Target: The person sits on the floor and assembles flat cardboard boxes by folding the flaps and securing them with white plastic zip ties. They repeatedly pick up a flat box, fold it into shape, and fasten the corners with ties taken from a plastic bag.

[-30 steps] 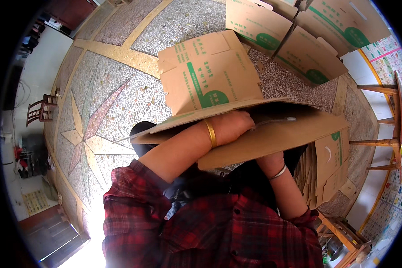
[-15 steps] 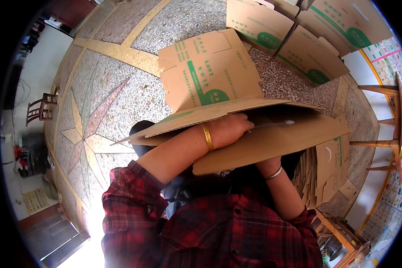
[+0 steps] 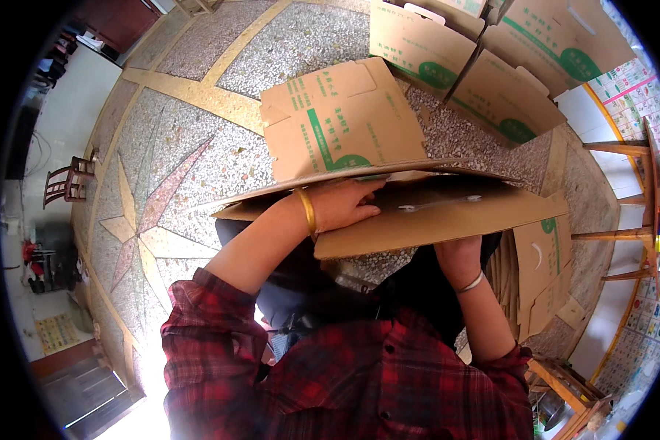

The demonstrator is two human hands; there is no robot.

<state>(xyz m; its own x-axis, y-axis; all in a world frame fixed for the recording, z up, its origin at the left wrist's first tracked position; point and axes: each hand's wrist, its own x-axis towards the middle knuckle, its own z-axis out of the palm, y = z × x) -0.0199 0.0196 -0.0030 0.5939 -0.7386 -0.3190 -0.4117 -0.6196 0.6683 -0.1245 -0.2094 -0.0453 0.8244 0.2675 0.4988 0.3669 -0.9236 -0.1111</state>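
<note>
From the head view, my left hand (image 3: 341, 205) lies inside a half-folded cardboard box (image 3: 447, 216) that I hold up in front of my chest, between its upper flap and the lower panel. The fingers (image 3: 363, 192) are stretched out nearly flat and close together, pressed against the cardboard, with a gold bangle (image 3: 306, 211) at the wrist. My right hand (image 3: 458, 255) comes up from below on the right side of the box; its fingers go behind the lower panel, so I cannot tell how far they are spread, only that the hand touches the underside there. A thin silver bracelet (image 3: 471, 283) sits on that wrist. Farther away, a flat printed carton (image 3: 341, 117) lies on the speckled stone floor (image 3: 198, 169), more cartons (image 3: 506, 95) lean at the far right, and a stack of flattened cardboard (image 3: 539, 271) stands just right of my box.
</note>
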